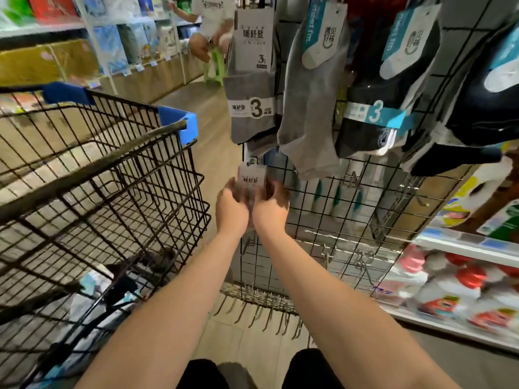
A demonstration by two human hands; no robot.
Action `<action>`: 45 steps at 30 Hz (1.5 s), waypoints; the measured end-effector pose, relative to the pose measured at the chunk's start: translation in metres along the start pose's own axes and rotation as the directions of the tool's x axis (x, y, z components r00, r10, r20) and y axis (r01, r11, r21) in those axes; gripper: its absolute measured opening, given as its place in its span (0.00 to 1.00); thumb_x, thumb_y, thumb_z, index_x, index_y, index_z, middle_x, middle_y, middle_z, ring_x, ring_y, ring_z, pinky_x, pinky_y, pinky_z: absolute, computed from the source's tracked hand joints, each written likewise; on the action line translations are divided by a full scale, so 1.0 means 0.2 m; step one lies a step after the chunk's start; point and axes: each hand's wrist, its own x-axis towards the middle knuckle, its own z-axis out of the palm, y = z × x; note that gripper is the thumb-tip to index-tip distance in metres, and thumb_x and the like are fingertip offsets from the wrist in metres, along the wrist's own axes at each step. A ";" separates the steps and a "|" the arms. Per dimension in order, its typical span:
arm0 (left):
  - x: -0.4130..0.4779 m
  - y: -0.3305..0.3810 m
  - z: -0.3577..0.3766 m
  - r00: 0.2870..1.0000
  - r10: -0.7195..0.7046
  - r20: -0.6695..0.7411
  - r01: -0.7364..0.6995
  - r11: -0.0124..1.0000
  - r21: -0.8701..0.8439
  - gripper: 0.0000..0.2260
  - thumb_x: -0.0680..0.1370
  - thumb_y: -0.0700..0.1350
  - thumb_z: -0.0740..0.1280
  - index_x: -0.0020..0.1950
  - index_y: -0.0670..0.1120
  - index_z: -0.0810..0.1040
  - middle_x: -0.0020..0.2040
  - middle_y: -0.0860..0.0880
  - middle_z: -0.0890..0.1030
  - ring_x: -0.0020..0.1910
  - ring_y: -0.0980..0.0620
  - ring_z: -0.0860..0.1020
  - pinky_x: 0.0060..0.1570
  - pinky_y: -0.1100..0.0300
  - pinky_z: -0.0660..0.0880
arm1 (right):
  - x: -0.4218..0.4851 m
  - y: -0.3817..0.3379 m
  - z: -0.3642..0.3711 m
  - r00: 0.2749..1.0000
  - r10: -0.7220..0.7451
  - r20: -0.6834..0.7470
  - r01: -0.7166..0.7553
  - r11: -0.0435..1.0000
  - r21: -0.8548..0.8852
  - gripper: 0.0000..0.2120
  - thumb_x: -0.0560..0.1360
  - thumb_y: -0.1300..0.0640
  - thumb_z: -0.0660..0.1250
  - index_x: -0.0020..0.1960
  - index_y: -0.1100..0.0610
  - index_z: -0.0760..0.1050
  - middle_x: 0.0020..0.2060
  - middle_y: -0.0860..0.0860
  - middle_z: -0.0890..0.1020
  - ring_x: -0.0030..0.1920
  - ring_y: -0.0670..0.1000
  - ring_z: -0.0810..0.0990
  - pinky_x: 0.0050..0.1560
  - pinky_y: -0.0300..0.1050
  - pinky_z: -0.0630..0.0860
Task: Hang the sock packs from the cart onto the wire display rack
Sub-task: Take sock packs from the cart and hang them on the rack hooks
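Cart (pixel 118 175): black wire, blue corner guards, parked just left of the rack (pixel 317 228). Pale packets (pixel 90 282) are seen low in its basket; too blurred to be confirmed as socks.

Rack: black grid panel. Its upper rows are filled with hung socks (pixel 254 88) in grey, black and white. Bare hooks (pixel 362 262) are noted on its lower rows.

Pack in hand (pixel 251 178): a grey pack with a white card header, held against the rack's left edge, below the hung grey socks.

Left hand (pixel 231 206) and right hand (pixel 271 209): both are clamped on this pack, one at each side edge, close together in front of the rack.

Hook (pixel 250 160): a small metal tip is seen at the header's top left corner, on the rack's left edge.

Step judged in hand: the header is being threaded onto that hook.

For a clean result:
- the header is to be kept flat and square to the rack, so that its hole is met by the hook tip;
- the pack is to be slid fully back along the hook before it is released;
- the grey socks hanging above are not to be snagged.

Not resolved:
- the header's hole is not visible, so it cannot be told whether the hook is through it;
- the fingertips are smeared by motion blur;
- the pack's lower part is covered by the hands;
- the rack's top and right side are cut off by the frame.
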 end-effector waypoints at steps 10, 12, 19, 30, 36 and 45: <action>-0.55 0.46 -0.47 0.963 -0.239 0.124 0.164 0.886 0.433 0.14 0.84 0.44 0.59 0.65 0.47 0.80 0.61 0.46 0.82 0.59 0.46 0.79 0.59 0.54 0.74 | -0.55 -0.57 -0.30 0.897 0.332 0.293 -0.296 0.942 -0.160 0.08 0.80 0.57 0.64 0.51 0.49 0.81 0.48 0.47 0.85 0.51 0.50 0.83 0.57 0.54 0.81; -0.67 0.63 -0.63 0.942 -0.319 0.102 0.255 0.880 0.402 0.12 0.84 0.44 0.59 0.63 0.47 0.80 0.59 0.47 0.82 0.56 0.47 0.79 0.54 0.58 0.73 | -0.66 -0.75 -0.34 0.862 0.384 0.331 -0.334 0.922 -0.198 0.07 0.81 0.56 0.64 0.50 0.47 0.80 0.48 0.47 0.85 0.50 0.50 0.83 0.56 0.54 0.81; -1.03 1.14 -1.26 0.904 -0.422 -0.065 0.426 0.881 0.204 0.07 0.83 0.40 0.63 0.56 0.45 0.80 0.46 0.56 0.79 0.44 0.58 0.77 0.45 0.70 0.71 | -0.94 -1.32 -0.35 0.731 0.361 0.579 -0.172 0.919 -0.355 0.09 0.81 0.54 0.63 0.48 0.43 0.80 0.48 0.47 0.84 0.45 0.49 0.78 0.48 0.46 0.74; -0.87 0.97 -2.04 0.756 -0.619 -0.213 0.642 0.764 0.061 0.08 0.81 0.46 0.63 0.56 0.50 0.81 0.49 0.51 0.83 0.46 0.49 0.81 0.48 0.51 0.78 | -1.17 -1.65 0.34 0.480 0.474 0.738 -0.122 0.869 -0.479 0.09 0.79 0.61 0.63 0.53 0.52 0.80 0.41 0.48 0.79 0.43 0.52 0.77 0.45 0.46 0.76; -0.75 0.55 -2.08 0.640 -0.760 -0.113 0.768 0.637 0.070 0.10 0.83 0.43 0.62 0.60 0.46 0.81 0.55 0.48 0.81 0.56 0.43 0.79 0.52 0.55 0.73 | -1.23 -1.35 0.74 0.474 0.675 0.566 -0.132 0.690 -0.712 0.14 0.80 0.59 0.63 0.63 0.60 0.79 0.54 0.55 0.80 0.57 0.57 0.79 0.58 0.49 0.76; -0.50 0.08 -2.00 0.565 -0.825 0.005 0.819 0.562 0.114 0.14 0.82 0.42 0.61 0.66 0.47 0.78 0.59 0.52 0.79 0.56 0.54 0.75 0.52 0.64 0.69 | -1.23 -0.62 1.13 0.543 0.813 0.212 -0.363 0.455 -0.813 0.25 0.67 0.55 0.64 0.64 0.54 0.73 0.59 0.58 0.78 0.55 0.61 0.79 0.60 0.56 0.78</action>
